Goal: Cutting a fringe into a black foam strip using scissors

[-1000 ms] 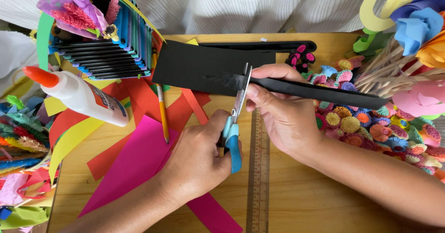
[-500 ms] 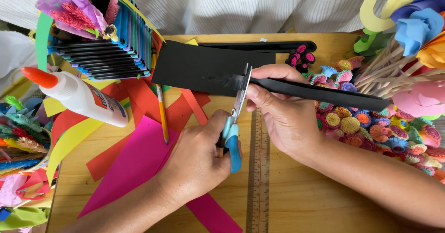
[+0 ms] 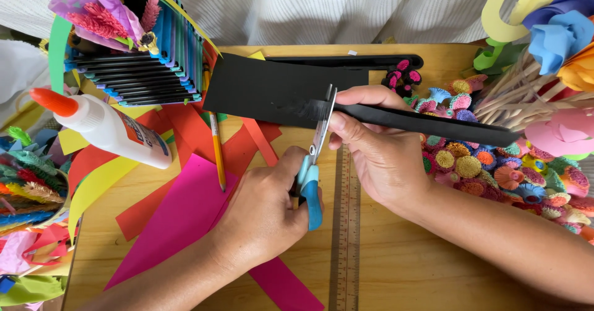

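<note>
Since a second ago almost nothing has shifted: the scissors [image 3: 317,156] sit at the same spot in the black paper sheet [image 3: 272,91], so the cut has barely advanced. The sheet lies across the upper centre, long axis left to right; the blades point toward the top. The left hand [image 3: 266,215] is closed around the blue handles; the right hand [image 3: 377,156] pinches the sheet's narrow strip above the wooden surface [image 3: 408,268].

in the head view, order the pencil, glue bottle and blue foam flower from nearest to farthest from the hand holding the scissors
From the left hand:
1. pencil, just up and left of it.
2. glue bottle, farther left on the coloured paper.
3. blue foam flower, far corner at upper right.
</note>
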